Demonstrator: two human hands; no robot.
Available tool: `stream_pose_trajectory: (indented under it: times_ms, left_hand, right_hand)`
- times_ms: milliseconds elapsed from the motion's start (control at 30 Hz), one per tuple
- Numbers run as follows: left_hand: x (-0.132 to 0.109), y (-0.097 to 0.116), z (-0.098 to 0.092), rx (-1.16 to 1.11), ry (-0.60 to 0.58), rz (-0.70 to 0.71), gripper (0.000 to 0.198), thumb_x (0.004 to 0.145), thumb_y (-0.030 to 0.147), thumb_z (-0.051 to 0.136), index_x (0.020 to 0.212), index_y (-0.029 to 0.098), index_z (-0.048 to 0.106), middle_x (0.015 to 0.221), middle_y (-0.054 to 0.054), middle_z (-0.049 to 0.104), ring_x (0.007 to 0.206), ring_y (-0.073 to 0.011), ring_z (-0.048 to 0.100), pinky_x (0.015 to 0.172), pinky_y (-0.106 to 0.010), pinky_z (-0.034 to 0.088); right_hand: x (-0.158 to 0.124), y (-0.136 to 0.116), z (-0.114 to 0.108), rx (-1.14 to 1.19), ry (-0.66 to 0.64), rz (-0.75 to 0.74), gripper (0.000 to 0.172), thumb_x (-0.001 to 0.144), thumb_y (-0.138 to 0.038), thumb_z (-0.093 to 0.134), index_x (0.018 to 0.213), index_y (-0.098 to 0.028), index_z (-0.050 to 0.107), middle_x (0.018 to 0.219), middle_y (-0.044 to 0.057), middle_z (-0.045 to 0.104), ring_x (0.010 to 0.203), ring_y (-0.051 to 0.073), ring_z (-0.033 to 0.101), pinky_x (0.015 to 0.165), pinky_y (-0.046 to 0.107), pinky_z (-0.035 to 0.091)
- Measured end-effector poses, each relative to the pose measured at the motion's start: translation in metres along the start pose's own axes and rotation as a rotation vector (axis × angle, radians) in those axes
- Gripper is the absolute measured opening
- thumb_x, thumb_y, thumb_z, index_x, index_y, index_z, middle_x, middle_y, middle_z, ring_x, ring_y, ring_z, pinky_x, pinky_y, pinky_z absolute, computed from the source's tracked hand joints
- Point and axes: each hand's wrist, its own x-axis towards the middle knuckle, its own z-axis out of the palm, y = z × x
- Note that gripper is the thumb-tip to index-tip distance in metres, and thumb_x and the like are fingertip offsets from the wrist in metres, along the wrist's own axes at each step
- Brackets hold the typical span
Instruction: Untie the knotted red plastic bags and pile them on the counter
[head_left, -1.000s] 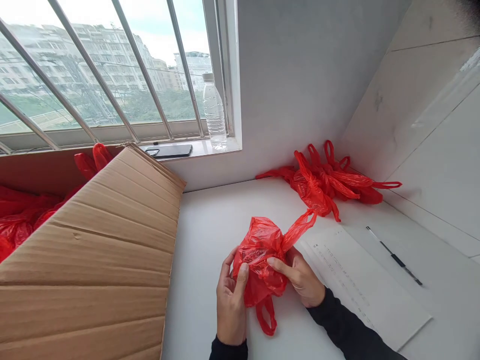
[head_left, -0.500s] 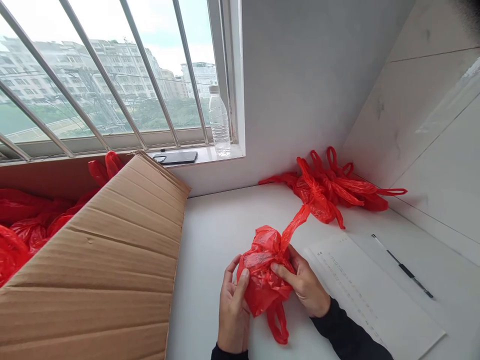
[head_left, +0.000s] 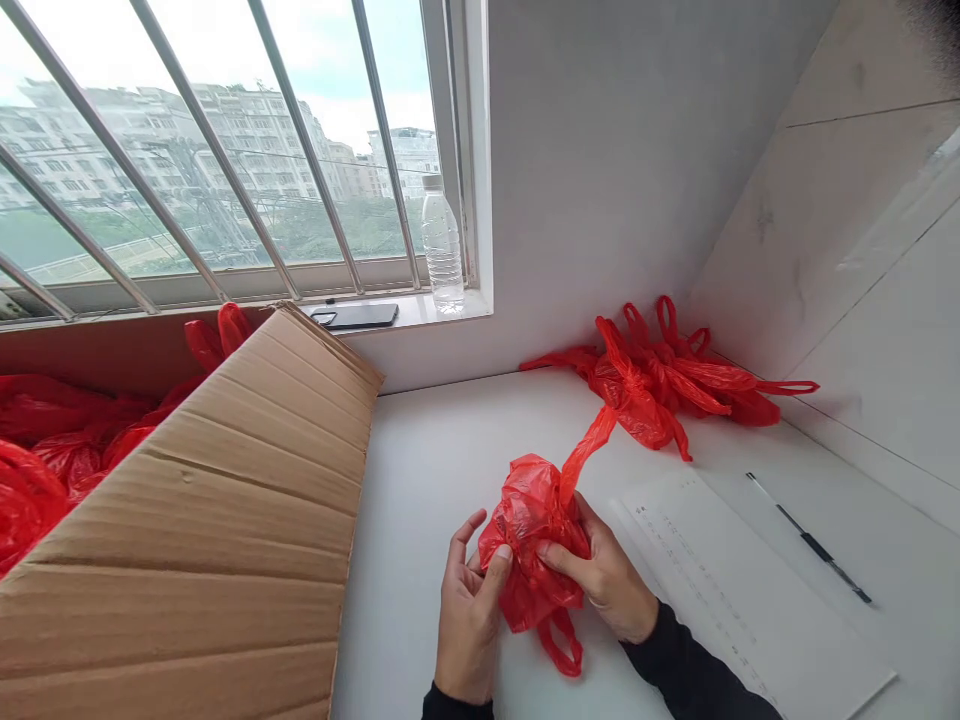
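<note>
A crumpled red plastic bag (head_left: 529,510) is held between my two hands, just above the white table (head_left: 420,500). My left hand (head_left: 474,600) grips its left edge, thumb on top and the other fingers partly behind it. On the other side my right hand (head_left: 600,560) pinches the bag, thumb pressed on its front near the gathered neck. One handle loop hangs below; another strip stretches up right towards a pile of red plastic bags (head_left: 645,385) by the wall. What the bag contains, if anything, is hidden.
An open cardboard box (head_left: 225,500) holding red bags (head_left: 75,430) stands at left. Printed paper (head_left: 720,580) and a pen (head_left: 814,545) lie right. A phone (head_left: 356,316) and water bottle (head_left: 442,250) are on the sill of the barred window.
My left thumb has shifted right and presses further onto the bag. The bag's front is more bunched up and its lower loop has risen slightly. My right hand has barely moved.
</note>
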Motion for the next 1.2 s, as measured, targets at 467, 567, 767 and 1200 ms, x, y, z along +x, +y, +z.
stream_pose_trajectory:
  times_ms: [467, 567, 767, 1200]
  left_hand:
    - [0.005, -0.004, -0.009, 0.051, -0.236, -0.051, 0.043, 0.08, 0.034, 0.073, 0.119, 0.017, 0.066, 0.111, -0.013, 0.071, 0.102, -0.0276, 0.066, 0.083, -0.036, 0.055]
    - [0.007, -0.008, -0.01, 0.087, -0.27, 0.0, 0.036, 0.084, 0.032, 0.069, 0.117, 0.018, 0.067, 0.114, -0.011, 0.07, 0.105, -0.0264, 0.064, 0.086, -0.035, 0.054]
    - [0.003, -0.002, -0.002, 0.026, -0.284, -0.035, 0.038, 0.089, 0.035, 0.063, 0.122, 0.017, 0.065, 0.114, -0.012, 0.07, 0.107, -0.0264, 0.064, 0.088, -0.036, 0.053]
    - [-0.001, -0.001, 0.004, -0.021, -0.106, 0.005, 0.036, 0.082, 0.028, 0.071, 0.115, 0.017, 0.064, 0.111, -0.01, 0.071, 0.101, -0.0246, 0.067, 0.086, -0.035, 0.054]
  right_hand:
    - [-0.001, -0.006, -0.003, 0.117, 0.001, 0.025, 0.037, 0.086, -0.028, 0.068, 0.121, -0.027, 0.055, 0.113, 0.003, 0.064, 0.105, 0.023, 0.06, 0.1, 0.041, 0.046]
    - [-0.001, -0.008, -0.003, 0.077, -0.055, 0.02, 0.043, 0.086, -0.026, 0.067, 0.126, -0.027, 0.052, 0.121, 0.005, 0.061, 0.111, 0.024, 0.057, 0.102, 0.043, 0.044]
    - [0.0, -0.002, -0.007, 0.052, 0.002, 0.009, 0.034, 0.086, -0.025, 0.067, 0.118, -0.027, 0.055, 0.11, 0.003, 0.064, 0.102, 0.022, 0.059, 0.096, 0.039, 0.047]
    - [-0.002, 0.001, -0.005, -0.029, 0.024, 0.028, 0.024, 0.089, -0.028, 0.063, 0.112, -0.025, 0.059, 0.106, 0.002, 0.063, 0.1, 0.022, 0.058, 0.093, 0.038, 0.046]
